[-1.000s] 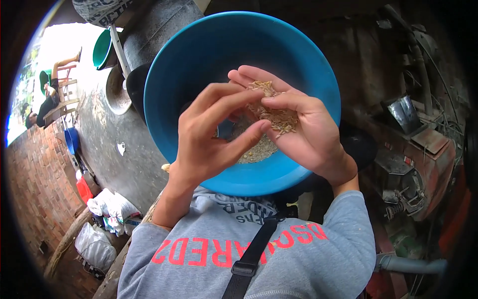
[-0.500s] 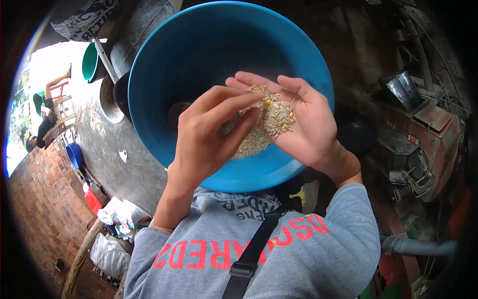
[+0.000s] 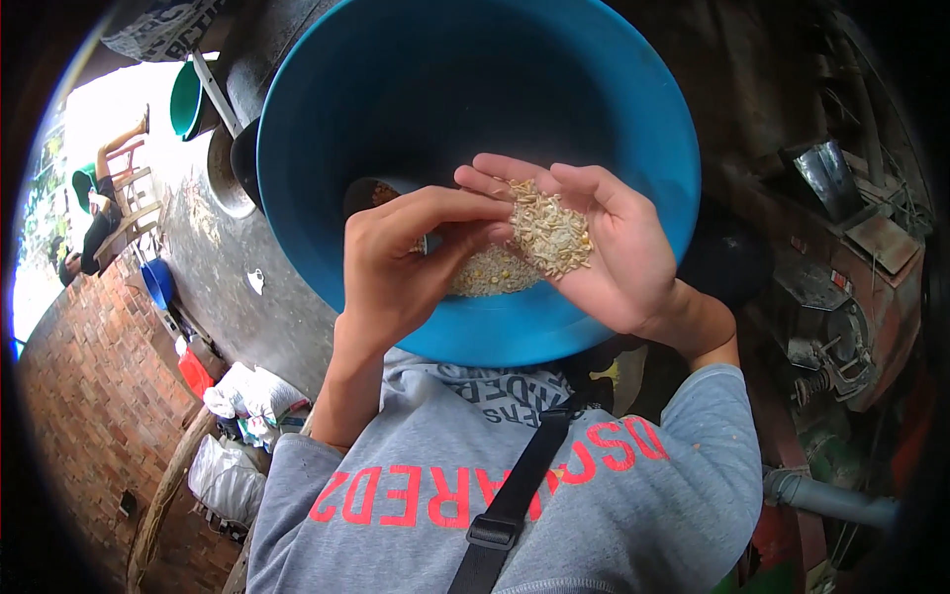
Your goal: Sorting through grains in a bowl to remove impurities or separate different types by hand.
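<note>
My right hand (image 3: 628, 262) lies palm up over a large blue plastic tub (image 3: 505, 332), its fingers loosely extended. A heap of pale husked grain (image 3: 552, 238) rests in that palm and on the fingers. At the heap's left edge is my left hand (image 3: 391, 257), thumb and fingertips drawn together in a pinch; whatever they hold is too small or hidden to make out. Below the hands, more pale grain (image 3: 490, 277) with some yellow kernels lies in the tub. A dark round container (image 3: 366, 196) with brownish contents shows inside the tub, partly behind my left hand.
Rusty machinery (image 3: 851, 297) with a grey pipe (image 3: 831, 498) stands on the right. White sacks (image 3: 226, 480) lie by the brick surface (image 3: 109, 396) at lower left. Farther off at left are a green basin (image 3: 185, 101), a blue basin (image 3: 156, 282) and a seated person (image 3: 99, 228).
My left fingertips have drawn back leftward from over the heap to its edge and closed together. My right hand still holds the grain. The whole view has shifted slightly.
</note>
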The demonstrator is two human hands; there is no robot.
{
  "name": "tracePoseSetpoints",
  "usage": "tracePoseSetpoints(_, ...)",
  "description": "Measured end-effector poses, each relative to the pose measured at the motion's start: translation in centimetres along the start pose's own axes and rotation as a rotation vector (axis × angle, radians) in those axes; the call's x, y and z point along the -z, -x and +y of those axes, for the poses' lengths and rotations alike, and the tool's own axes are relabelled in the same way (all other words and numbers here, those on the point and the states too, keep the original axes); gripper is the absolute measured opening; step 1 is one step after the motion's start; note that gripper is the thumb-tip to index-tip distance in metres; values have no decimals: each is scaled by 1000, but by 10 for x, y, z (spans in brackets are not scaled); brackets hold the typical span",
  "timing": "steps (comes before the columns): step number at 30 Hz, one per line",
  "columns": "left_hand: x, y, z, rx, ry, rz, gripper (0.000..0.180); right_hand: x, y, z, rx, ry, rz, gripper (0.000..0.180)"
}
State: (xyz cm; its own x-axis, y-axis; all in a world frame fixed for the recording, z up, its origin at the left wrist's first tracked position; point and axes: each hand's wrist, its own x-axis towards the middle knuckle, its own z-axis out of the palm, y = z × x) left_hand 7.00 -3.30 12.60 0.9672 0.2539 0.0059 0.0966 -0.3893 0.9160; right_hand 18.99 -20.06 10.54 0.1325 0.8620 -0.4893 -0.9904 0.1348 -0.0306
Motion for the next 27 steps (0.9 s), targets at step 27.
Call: tracePoseSetpoints(27, -24, -8, 13, -140, -196, 7, 29, -4, 3, -4, -15, 48, -88, 64)
